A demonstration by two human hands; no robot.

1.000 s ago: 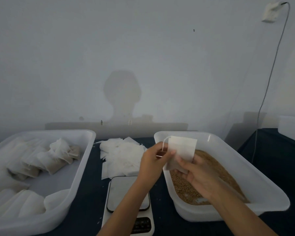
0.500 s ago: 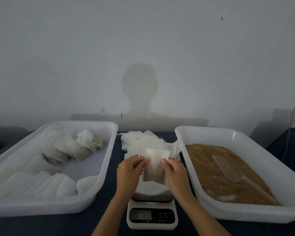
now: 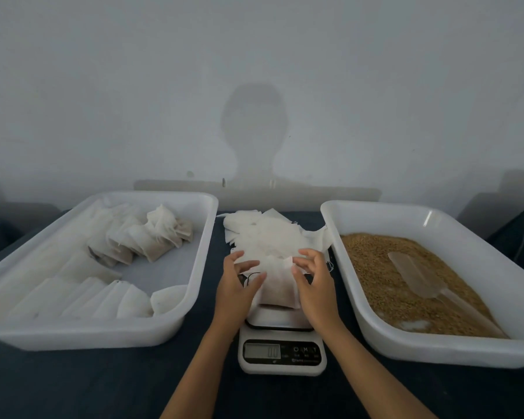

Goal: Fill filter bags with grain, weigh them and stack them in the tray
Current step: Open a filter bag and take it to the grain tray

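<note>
A filled filter bag [image 3: 277, 287] lies on the scale [image 3: 282, 343] at 6 o'clock, both hands [image 3: 239, 285] [image 3: 313, 285] spread loosely beside it; weighing underway, stacking in the 9 o'clock tray [image 3: 176, 322] remains.

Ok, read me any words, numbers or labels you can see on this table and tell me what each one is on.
"00": the digits that seem to show on the display of the scale, too blurred to be sure.
Button marks right of the display: a power sign and perhaps "M" and "T", blurred.
Small print under the buttons: too small to read.
The filled bag, both trays and the wall carry no text that I can see.
</note>
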